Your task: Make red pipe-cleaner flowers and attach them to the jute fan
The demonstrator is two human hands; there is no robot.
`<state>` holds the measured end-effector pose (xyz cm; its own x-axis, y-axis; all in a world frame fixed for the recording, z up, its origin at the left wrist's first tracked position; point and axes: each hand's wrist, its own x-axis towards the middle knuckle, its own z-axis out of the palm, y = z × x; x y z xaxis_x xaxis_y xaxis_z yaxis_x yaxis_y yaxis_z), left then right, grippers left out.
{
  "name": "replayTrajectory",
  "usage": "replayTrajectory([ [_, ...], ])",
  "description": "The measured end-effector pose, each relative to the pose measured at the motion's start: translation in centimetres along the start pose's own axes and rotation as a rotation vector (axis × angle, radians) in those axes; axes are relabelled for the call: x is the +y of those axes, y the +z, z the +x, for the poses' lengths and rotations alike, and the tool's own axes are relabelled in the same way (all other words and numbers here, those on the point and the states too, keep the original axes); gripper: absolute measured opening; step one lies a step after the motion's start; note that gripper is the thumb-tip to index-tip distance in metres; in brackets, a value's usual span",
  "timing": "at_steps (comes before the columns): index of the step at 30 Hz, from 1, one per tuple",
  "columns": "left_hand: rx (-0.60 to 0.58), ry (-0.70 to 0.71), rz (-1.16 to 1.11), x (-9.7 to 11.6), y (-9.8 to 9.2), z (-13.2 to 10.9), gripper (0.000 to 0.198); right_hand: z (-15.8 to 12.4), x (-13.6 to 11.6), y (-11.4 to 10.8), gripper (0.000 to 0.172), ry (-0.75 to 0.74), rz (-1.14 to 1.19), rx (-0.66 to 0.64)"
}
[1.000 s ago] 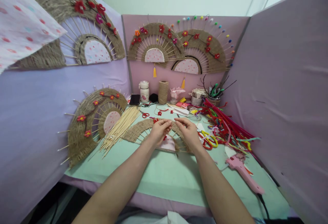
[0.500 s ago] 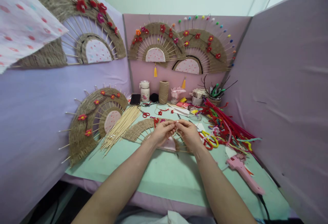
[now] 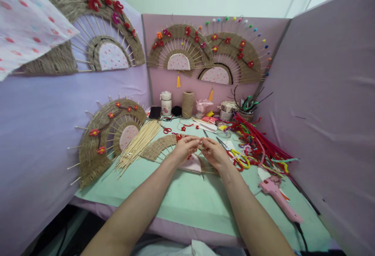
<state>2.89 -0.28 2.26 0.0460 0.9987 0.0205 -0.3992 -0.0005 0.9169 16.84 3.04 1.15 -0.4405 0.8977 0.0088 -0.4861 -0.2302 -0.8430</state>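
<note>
My left hand [image 3: 186,149] and my right hand [image 3: 214,151] meet fingertip to fingertip above the table, both pinched closed. Whatever lies between the fingertips is too small and hidden to make out, with only a hint of red there. Under them lies a fan-shaped piece wound with twine [image 3: 159,146], its sticks spreading from a half-round of pink dotted cloth [image 3: 191,163]. Red flowers on its upper edge are partly covered by my left hand. Scissors with yellow handles [image 3: 242,160] and a red-handled pair lie just right of my right hand.
Thin wooden sticks [image 3: 137,144] lie in a bundle at left, near small red scissors [image 3: 166,130]. Fuzzy pipe cleaners [image 3: 258,142] heap at right, above a pink glue gun [image 3: 279,197]. A twine spool [image 3: 188,104] and white bottle [image 3: 166,103] stand behind. Finished fans [image 3: 181,33] hang around.
Both hands stay pinched together in nearly the same place. My right hand's fingers have shifted slightly, and more of the scissor blades shows beside it. The view has tilted very slightly.
</note>
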Motion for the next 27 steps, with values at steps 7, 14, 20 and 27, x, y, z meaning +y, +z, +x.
replayTrajectory([
  [7,0.181,0.611,0.655,-1.0,1.5,-1.2,0.012,0.4,0.5,0.1,0.022,-0.067,-0.032,0.077],
  [14,0.149,0.755,0.866,-1.0,1.4,-1.2,0.016,0.0,0.3,0.7,0.022,-0.02,0.041,0.048],
  [20,0.141,0.758,0.879,-0.8,1.4,-1.3,0.018,-0.2,0.1,0.9,0.025,-0.048,-0.008,0.042],
  [27,0.15,0.762,0.898,-0.7,1.3,-1.1,0.018,-0.2,0.1,1.0,0.021,0.01,0.056,0.031],
])
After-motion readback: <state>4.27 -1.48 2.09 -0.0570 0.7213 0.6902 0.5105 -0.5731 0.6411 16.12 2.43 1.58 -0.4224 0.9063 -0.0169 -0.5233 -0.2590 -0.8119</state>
